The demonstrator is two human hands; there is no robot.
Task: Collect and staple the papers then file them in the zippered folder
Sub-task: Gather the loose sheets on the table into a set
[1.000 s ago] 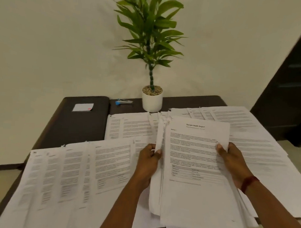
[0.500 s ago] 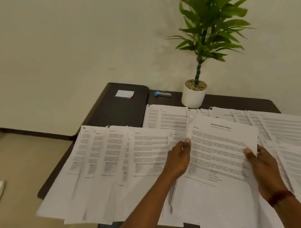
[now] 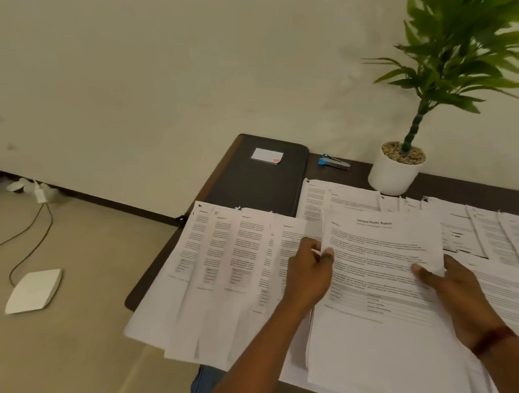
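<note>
A stack of printed papers [image 3: 379,259] headed by a report title page lies in front of me. My left hand [image 3: 308,274] pinches its left edge, and my right hand [image 3: 452,291] grips its right edge with the thumb on top. Several other stapled sheets [image 3: 220,268] fan out to the left over the table's edge. More sheets [image 3: 486,233] lie to the right. A black zippered folder [image 3: 258,181] with a small white label lies shut at the table's far left. A blue stapler [image 3: 333,162] rests behind it near the wall.
A white pot with a green plant [image 3: 396,171] stands at the back of the dark table [image 3: 458,185]. On the floor to the left lie a white flat device [image 3: 34,290] and a cable leading to a plug near the wall.
The view has swung left, so the plant and papers sit further right in frame and the floor shows. Both hands still hold the same stack.
</note>
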